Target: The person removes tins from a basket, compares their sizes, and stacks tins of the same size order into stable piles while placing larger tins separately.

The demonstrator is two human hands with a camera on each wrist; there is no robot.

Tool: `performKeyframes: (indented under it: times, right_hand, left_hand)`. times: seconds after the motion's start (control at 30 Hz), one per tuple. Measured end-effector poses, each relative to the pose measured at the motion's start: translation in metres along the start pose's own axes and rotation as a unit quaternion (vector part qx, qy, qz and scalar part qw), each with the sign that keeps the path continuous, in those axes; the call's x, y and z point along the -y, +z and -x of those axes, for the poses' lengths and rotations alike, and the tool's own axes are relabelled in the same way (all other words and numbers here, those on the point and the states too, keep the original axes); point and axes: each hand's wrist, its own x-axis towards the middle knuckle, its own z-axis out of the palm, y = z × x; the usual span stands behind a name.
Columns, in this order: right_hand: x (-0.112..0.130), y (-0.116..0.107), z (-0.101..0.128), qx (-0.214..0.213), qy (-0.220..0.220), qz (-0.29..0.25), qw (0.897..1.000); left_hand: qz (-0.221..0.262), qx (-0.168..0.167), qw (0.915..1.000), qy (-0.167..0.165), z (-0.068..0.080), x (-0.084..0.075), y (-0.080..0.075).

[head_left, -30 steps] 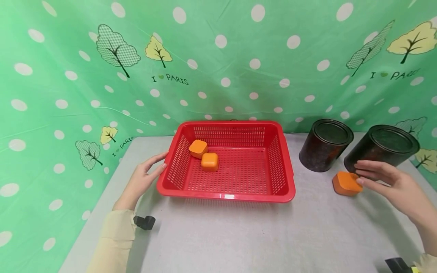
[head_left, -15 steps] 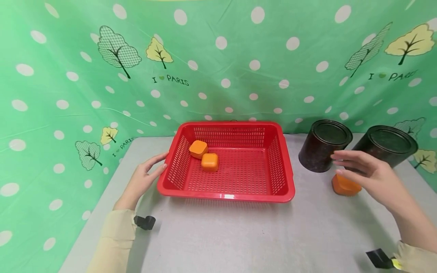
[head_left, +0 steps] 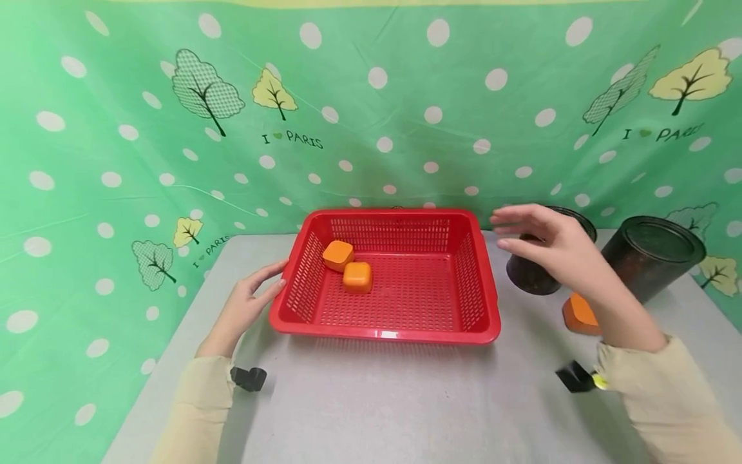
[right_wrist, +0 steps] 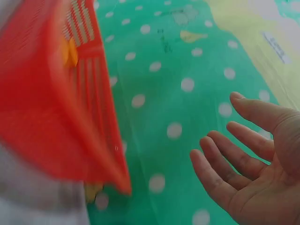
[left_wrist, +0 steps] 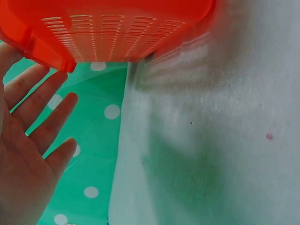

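A red plastic basket (head_left: 388, 334) with slotted walls stands on the table, two orange block-like pieces (head_left: 357, 277) lying in its left part. My left hand (head_left: 242, 306) touches the basket's left rim with its fingertips; in the left wrist view those fingers (left_wrist: 47, 98) are spread and straight. Just off the basket's right rim, my right hand (head_left: 547, 245) is in the air with relaxed fingers and nothing in them. It partly covers a dark can (head_left: 530, 274) behind it. A third orange piece (head_left: 580, 314) sits on the table, partly hidden by the right forearm.
Another dark can (head_left: 652, 254) stands at the far right. A green dotted cloth (head_left: 406, 96) hangs behind the grey table (head_left: 371, 399). Small black devices (head_left: 576, 377) are strapped at both wrists.
My right hand has moved left and up, from beside the third orange piece to near the basket's right rim. That piece stays on the table. The left hand holds its place.
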Motion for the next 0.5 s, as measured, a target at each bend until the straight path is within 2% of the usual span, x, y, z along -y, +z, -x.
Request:
performKeyframes:
  times: [0.27,0.5]
  right_hand:
    - [0.028,0.052,-0.076,0.02,-0.071,-0.049,0.996]
    - [0.04,0.111,-0.137,0.058,-0.124,-0.133,0.982]
  left_hand:
    - [0.0,-0.005,1.0,-0.002,0.0,0.006,0.0]
    - [0.008,-0.007,0.9999,0.003,0.001,0.007,0.001]
